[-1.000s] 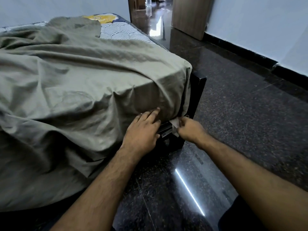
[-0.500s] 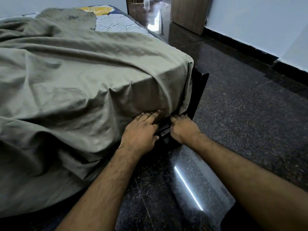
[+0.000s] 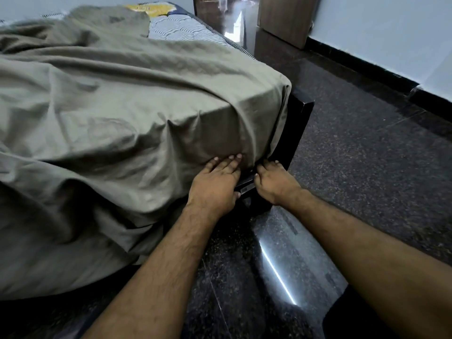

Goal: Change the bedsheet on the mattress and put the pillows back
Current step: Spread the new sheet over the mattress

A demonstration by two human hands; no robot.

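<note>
Both hands sit at the mattress corner: left hand (image 3: 215, 182) flat, fingers straight, pressing the wrinkled olive-green cotton bedsheet (image 3: 122, 106); right hand (image 3: 274, 182) seemingly tucking its hem just beside.

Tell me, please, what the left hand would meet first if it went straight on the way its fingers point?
The left hand already has its fingertips on the olive bedsheet at the mattress's lower edge; going on, it would likely press that cloth against the mattress side.

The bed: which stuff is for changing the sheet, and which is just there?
For the job:
olive bedsheet
striped mattress
left hand
right hand
black bed frame

Just there:
wooden door
dark floor
</note>
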